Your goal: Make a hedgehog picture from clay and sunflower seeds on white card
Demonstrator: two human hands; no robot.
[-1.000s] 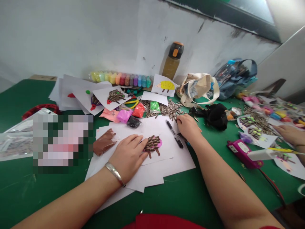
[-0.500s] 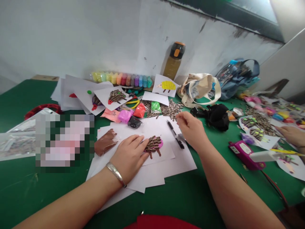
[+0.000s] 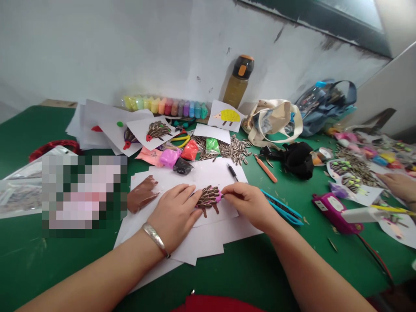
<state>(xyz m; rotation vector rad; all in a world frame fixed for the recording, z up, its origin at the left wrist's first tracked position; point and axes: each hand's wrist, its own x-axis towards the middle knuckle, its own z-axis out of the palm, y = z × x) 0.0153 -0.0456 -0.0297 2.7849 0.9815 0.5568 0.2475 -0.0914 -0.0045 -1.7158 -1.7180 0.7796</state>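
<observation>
My left hand (image 3: 177, 208), with a silver bracelet at its wrist, lies flat on the white paper (image 3: 209, 240), fingers stretched out. Its fingertips touch the left side of a hedgehog picture (image 3: 208, 197), which has a coat of striped sunflower seeds, pink clay at its right end and brown clay legs. At that pink end my right hand (image 3: 248, 201) has thumb and forefinger pinched together. Anything between them is too small to make out. A black pen (image 3: 232, 173) lies partly hidden behind the right hand. Left of the picture is a bag of brown clay (image 3: 143, 193).
Behind the paper are small clay packets (image 3: 170, 157) and a sunflower seed pile (image 3: 236, 149). A blue cutter (image 3: 282, 209) and an orange tool (image 3: 265, 169) lie to the right. Further right are a purple glue gun (image 3: 336, 212) and another person's hand (image 3: 396, 187).
My right hand has come from beside the seed pile toward me and left, down to the picture's pink end. The orange tool and blue cutter now show. My left hand has stayed in place.
</observation>
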